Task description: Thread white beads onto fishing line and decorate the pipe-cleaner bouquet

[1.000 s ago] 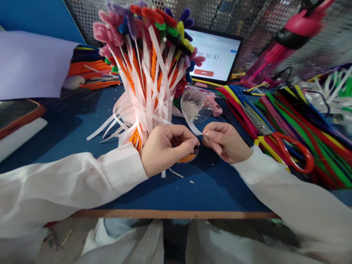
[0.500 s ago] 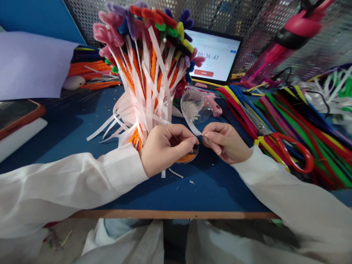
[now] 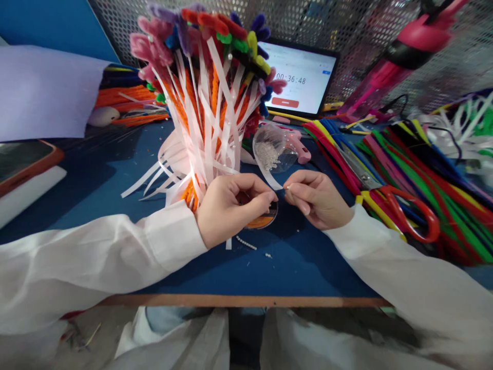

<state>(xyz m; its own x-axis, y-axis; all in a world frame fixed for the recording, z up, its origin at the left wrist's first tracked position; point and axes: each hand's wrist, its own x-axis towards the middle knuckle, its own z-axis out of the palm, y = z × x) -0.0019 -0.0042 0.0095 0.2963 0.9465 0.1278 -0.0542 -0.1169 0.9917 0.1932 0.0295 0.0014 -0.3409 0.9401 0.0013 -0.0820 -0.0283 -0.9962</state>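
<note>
My left hand (image 3: 234, 205) is closed in a pinch in front of the bouquet of fuzzy flowers (image 3: 215, 108); what its fingertips hold is too small to name. Close by on its right, my right hand (image 3: 318, 199) pinches a tiny pearl bead (image 3: 287, 188) between thumb and forefinger. A white ribbon end (image 3: 272, 180) reaches down to the gap between the hands. Under my left hand shows part of a round dark and orange object (image 3: 264, 218). A short bead string (image 3: 246, 243) and a few loose beads (image 3: 268, 255) lie nearer the table edge.
Behind the hands are a clear container of beads (image 3: 283, 154), a pink tool (image 3: 302, 149) and a tablet (image 3: 296, 77) showing a timer. Orange-handled scissors (image 3: 410, 216) rest on colourful pipe cleaners (image 3: 435, 174) at right. A phone (image 3: 26, 162) lies at left.
The timer has gone from 00:36:47 to 00:36:48. Both hands keep nearly the same place and pinch.
</note>
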